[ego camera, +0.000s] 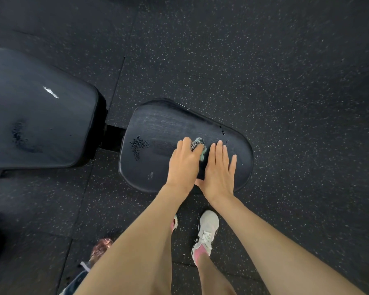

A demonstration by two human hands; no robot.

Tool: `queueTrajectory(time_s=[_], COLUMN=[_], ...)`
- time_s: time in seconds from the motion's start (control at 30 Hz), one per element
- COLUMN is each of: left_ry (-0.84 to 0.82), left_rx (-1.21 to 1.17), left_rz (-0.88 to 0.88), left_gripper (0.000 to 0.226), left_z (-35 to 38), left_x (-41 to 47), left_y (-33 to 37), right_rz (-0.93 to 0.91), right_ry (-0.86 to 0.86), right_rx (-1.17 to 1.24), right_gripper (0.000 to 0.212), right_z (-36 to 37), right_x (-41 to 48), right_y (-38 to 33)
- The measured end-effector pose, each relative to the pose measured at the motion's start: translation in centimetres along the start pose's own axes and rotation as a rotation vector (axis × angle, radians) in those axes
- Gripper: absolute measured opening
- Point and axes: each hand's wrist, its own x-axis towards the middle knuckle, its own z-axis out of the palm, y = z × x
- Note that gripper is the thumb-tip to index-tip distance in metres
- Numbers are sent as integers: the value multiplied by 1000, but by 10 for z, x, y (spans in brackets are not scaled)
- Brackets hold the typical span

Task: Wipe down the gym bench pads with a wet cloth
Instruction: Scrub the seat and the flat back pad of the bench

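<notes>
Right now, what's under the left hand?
A cloth: its checked, greenish edge peeks out past the left hand, on the small seat pad. The rest of the cloth is covered by the hand, so I can't see it.

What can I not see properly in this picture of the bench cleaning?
1. Cloth: head view. It is mostly hidden under the left hand and right hand, so its full size and shape cannot be told.
2. Back pad: head view, cut off by the left edge of the picture.
3. Pinkish object on the floor: head view, too blurred to identify.
</notes>
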Motion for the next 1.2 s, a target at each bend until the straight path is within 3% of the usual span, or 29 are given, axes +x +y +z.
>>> queueTrajectory(time_s=[0.13, 0.43, 0.57, 0.77, 1.07, 1.13, 1.2], left_ry=[21, 106, 234, 229, 63, 112, 185], left_rx=[70, 0, -27, -48, -135, -127, -92], left_rz=[2, -423, -560, -513, -41, -71, -210], left_gripper=[43, 41, 43, 47, 50, 47, 46], left_z=[-9, -48, -60, -48, -24, -37, -51], left_x=[2, -15, -16, -11, -59, -55, -46], left_y=[-22, -113, -128, -114, -62, -76, -96], right_rz=[-33, -91, -85, -60, -41, -44, -47], right_ry=[4, -29, -11, 11, 1, 2, 2], right_rx=[8, 21, -19, -18, -25, -22, -19], right_gripper=[110, 101, 101, 103, 103, 103, 103], right_z=[0, 2, 4, 8, 7, 7, 7], right_x=[2, 4, 3, 6, 6, 6, 6], right_y=[-4, -13, -14, -18, -20, -21, -21])
